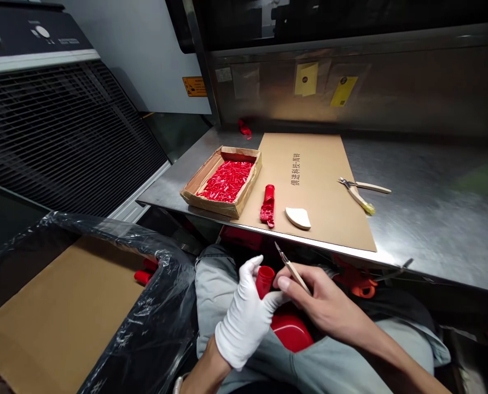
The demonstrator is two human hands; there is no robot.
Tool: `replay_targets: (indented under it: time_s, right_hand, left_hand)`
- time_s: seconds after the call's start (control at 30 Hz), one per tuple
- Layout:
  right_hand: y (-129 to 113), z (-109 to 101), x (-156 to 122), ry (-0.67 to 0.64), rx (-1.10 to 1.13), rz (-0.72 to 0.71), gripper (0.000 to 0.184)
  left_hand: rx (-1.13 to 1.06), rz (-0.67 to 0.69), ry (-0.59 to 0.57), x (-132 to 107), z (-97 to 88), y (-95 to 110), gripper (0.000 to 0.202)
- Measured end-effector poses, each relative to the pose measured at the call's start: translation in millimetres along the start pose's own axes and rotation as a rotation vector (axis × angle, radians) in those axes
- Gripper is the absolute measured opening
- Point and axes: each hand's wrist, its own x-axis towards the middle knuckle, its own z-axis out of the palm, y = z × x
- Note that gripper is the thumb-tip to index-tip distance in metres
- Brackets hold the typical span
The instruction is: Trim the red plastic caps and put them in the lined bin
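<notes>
Over my lap, my left hand [246, 314] in a white glove is closed round a red plastic part [283, 323] with a short round neck pointing up. Bare, my right hand [321, 298] pinches a thin trimming knife [290, 266] with a pale handle. Its blade points up and to the left just above the part's neck, and the thumb rests against the neck. On the brown cardboard sheet [318, 164] ahead lie another red plastic part [267, 205] and a white wedge-shaped piece [298, 217].
A cardboard tray [205, 172] of red plastic scraps sits at the steel table's [433, 219] left end. Cutters with pale handles [361, 191] lie right of the sheet. A box lined with black plastic [104, 306] stands at my left, a louvred machine [63, 131] behind it.
</notes>
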Motion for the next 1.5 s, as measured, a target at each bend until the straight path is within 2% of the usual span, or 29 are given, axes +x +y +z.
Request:
replay_targets:
  time_s: [0.1,0.2,0.33,0.5,0.7,0.83,1.0,1.5]
  right_hand:
    - [11.2,-17.8,-10.6,0.150,-0.267,-0.087,0.035]
    - [23.4,-30.8,-26.4,0.280,-0.561,-0.240,0.023]
    - [27.3,-32.5,-42.5,0.309,-0.813,-0.470,0.029]
    - [20.0,-30.2,-45.6,0.323,-1.026,-0.558,0.031]
    - [16.5,-33.2,-43.2,0.336,-1.113,-0.616,0.030]
    - [15.8,-33.3,-42.6,0.328,-1.131,-0.613,0.029]
    - [18.3,-32.0,-42.1,0.340,-1.136,-0.592,0.028]
    - [24.6,-27.5,-39.0,0.364,-1.121,-0.547,0.027]
  left_hand:
    - [-0.008,-0.034,0.023,-1.9,-8.5,2.9,0.036]
    - [-0.072,0.052,-0.069,-3.5,-20.5,8.7,0.022]
    - [-0.185,0.132,-0.187,-3.9,-28.7,15.3,0.024]
    - [-0.251,0.156,-0.249,-4.9,-27.3,19.1,0.041]
    - [-0.236,0.159,-0.284,-3.8,-28.5,24.2,0.045]
    - [-0.209,0.168,-0.279,-3.2,-28.5,24.0,0.037]
    - [-0.194,0.148,-0.245,-4.0,-24.8,20.0,0.016]
    - [-0.188,0.074,-0.098,-3.3,-16.3,19.4,0.014]
